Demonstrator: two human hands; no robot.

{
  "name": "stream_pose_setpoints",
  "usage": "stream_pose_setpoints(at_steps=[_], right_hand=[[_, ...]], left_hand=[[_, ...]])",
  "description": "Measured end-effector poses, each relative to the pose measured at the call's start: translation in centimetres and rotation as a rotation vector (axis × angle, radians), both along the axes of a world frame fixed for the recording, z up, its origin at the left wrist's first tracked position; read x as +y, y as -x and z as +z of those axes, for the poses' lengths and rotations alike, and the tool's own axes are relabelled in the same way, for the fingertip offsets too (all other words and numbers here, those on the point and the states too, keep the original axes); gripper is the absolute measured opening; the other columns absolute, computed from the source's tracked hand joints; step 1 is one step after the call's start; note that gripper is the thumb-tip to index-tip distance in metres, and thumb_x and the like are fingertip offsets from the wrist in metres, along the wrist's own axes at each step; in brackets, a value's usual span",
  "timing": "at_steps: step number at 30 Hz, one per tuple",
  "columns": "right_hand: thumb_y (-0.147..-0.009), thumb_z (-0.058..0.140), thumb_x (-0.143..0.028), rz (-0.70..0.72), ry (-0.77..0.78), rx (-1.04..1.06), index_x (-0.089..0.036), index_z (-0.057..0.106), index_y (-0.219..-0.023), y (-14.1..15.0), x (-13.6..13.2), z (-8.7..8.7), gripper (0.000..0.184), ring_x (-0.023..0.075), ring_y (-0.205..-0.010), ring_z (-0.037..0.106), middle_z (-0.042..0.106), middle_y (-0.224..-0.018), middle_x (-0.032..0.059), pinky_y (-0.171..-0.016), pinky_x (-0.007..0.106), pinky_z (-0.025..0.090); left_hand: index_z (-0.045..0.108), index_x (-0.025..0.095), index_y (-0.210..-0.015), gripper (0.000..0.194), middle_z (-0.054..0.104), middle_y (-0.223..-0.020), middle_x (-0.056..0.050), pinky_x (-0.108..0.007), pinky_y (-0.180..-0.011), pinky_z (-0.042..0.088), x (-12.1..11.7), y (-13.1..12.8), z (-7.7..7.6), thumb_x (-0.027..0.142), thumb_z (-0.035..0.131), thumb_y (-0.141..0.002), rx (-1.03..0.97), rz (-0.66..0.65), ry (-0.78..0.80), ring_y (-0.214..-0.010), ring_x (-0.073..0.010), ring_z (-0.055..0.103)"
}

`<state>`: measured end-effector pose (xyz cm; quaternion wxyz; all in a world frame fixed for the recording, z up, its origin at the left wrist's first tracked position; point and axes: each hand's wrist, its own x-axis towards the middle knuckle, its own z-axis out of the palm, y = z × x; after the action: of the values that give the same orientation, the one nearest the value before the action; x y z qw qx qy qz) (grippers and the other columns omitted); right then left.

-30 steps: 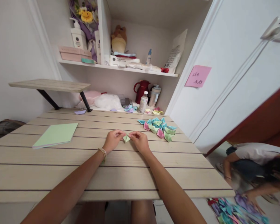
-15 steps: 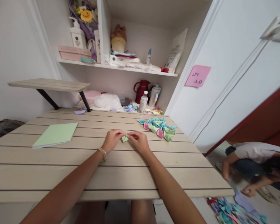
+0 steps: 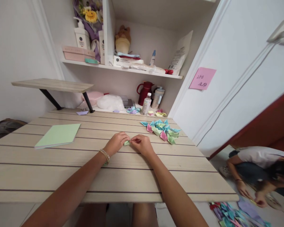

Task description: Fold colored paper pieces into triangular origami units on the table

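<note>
Both my hands meet at the middle of the wooden table [image 3: 109,176]. My left hand [image 3: 116,143] and my right hand [image 3: 142,145] each pinch a small folded piece of green paper [image 3: 127,142] between fingertips, pressing it against the tabletop. Most of the paper is hidden by my fingers. A pile of several folded paper pieces [image 3: 162,128] in blue, green and pink lies just beyond my right hand. A stack of green paper sheets [image 3: 58,135] lies on the table to the left.
A small raised shelf [image 3: 52,85] stands at the table's back left. Behind are a red kettle [image 3: 145,91], a bottle [image 3: 146,103] and cluttered wall shelves. At lower right another person [image 3: 257,170] crouches on the floor over coloured paper [image 3: 236,214].
My hands have closed tighter over the green paper, which shows less than before. The person on the floor has shifted their hands.
</note>
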<state>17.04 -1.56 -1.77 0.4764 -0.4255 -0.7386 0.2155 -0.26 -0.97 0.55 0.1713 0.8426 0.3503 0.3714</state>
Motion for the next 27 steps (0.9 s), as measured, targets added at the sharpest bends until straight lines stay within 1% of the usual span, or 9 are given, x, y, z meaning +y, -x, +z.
stream_pose_setpoints(at_steps=[3, 5, 8, 12, 14, 16, 20, 23, 27], right_hand=[[-0.067, 0.06, -0.023, 0.007, 0.002, -0.022, -0.02, 0.068, -0.065, 0.0, -0.2, 0.3, 0.009, 0.0149, -0.059, 0.056, 0.065, -0.064, 0.0026, -0.058, 0.026, 0.044], [-0.067, 0.06, -0.024, 0.024, 0.036, -0.018, -0.02, 0.067, -0.062, -0.1, -0.3, 0.4, 0.009, 0.0138, -0.057, 0.055, 0.065, -0.062, 0.0013, -0.057, 0.024, 0.042], [-0.065, 0.062, -0.026, 0.072, 0.163, 0.033, -0.018, 0.066, -0.061, -0.2, -0.3, 0.4, 0.01, 0.0111, -0.051, 0.051, 0.061, -0.056, -0.0014, -0.05, 0.021, 0.039], [-0.064, 0.065, -0.034, 0.147, 0.384, 0.156, -0.016, 0.064, -0.063, -0.2, -0.4, 0.3, 0.018, 0.0066, -0.038, 0.038, 0.053, -0.047, -0.0047, -0.038, 0.019, 0.026], [-0.064, 0.064, -0.037, 0.181, 0.432, 0.188, -0.015, 0.064, -0.065, -0.1, -0.5, 0.4, 0.022, 0.0061, -0.037, 0.036, 0.052, -0.047, -0.0048, -0.036, 0.019, 0.024], [-0.066, 0.062, -0.036, 0.184, 0.411, 0.193, -0.015, 0.063, -0.067, 0.0, -0.6, 0.6, 0.021, 0.0071, -0.04, 0.04, 0.055, -0.05, -0.0033, -0.038, 0.019, 0.028], [-0.067, 0.06, -0.029, 0.111, 0.235, 0.16, -0.016, 0.061, -0.066, 0.4, -0.7, 0.7, 0.013, 0.0108, -0.055, 0.052, 0.062, -0.064, 0.0005, -0.052, 0.021, 0.041], [-0.063, 0.061, -0.023, 0.074, 0.151, 0.113, -0.017, 0.06, -0.069, 0.7, -0.8, 0.5, 0.009, 0.0113, -0.059, 0.054, 0.062, -0.068, 0.0009, -0.056, 0.022, 0.044], [-0.06, 0.063, -0.02, 0.059, 0.105, 0.118, -0.017, 0.059, -0.075, 1.1, -0.9, 0.3, 0.015, 0.0111, -0.059, 0.054, 0.06, -0.069, 0.0, -0.057, 0.022, 0.045]], left_hand=[[0.065, 0.02, -0.074, 0.019, 0.063, -0.076, -0.005, -0.028, -0.072, 0.042, -0.1, -0.1, -0.1, 0.024, 0.048, -0.08, -0.024, 0.023, -0.009, -0.075, -0.0179, 0.057], [0.064, 0.02, -0.071, 0.018, 0.063, -0.073, -0.004, -0.027, -0.07, 0.042, -0.1, -0.2, -0.2, 0.025, 0.049, -0.079, -0.055, 0.041, 0.001, -0.073, -0.0175, 0.056], [0.063, 0.019, -0.07, 0.015, 0.063, -0.072, -0.003, -0.026, -0.068, 0.042, -0.1, -0.4, -0.3, 0.026, 0.052, -0.077, -0.131, 0.077, 0.064, -0.072, -0.017, 0.057], [0.063, 0.019, -0.071, 0.014, 0.065, -0.073, -0.002, -0.026, -0.068, 0.043, 0.2, -0.5, -0.5, 0.029, 0.054, -0.075, -0.289, 0.115, 0.161, -0.072, -0.0167, 0.058], [0.062, 0.018, -0.072, 0.015, 0.064, -0.073, -0.002, -0.026, -0.068, 0.044, 0.3, -0.5, -0.7, 0.031, 0.054, -0.076, -0.356, 0.119, 0.199, -0.072, -0.0163, 0.058], [0.061, 0.017, -0.073, 0.017, 0.064, -0.073, -0.002, -0.025, -0.068, 0.044, 0.4, -0.6, -1.0, 0.032, 0.054, -0.076, -0.415, 0.126, 0.232, -0.071, -0.0159, 0.059], [0.059, 0.016, -0.075, 0.017, 0.064, -0.073, -0.002, -0.025, -0.067, 0.045, 0.5, -0.9, -1.4, 0.032, 0.054, -0.076, -0.471, 0.147, 0.238, -0.071, -0.0159, 0.059], [0.059, 0.016, -0.076, 0.016, 0.063, -0.076, -0.003, -0.027, -0.072, 0.044, 0.3, -1.1, -1.4, 0.03, 0.052, -0.078, -0.388, 0.186, 0.122, -0.075, -0.0162, 0.058], [0.056, 0.017, -0.077, 0.013, 0.06, -0.077, -0.003, -0.028, -0.074, 0.042, 0.0, -1.3, -1.3, 0.027, 0.047, -0.081, -0.251, 0.233, -0.048, -0.078, -0.0159, 0.055]])
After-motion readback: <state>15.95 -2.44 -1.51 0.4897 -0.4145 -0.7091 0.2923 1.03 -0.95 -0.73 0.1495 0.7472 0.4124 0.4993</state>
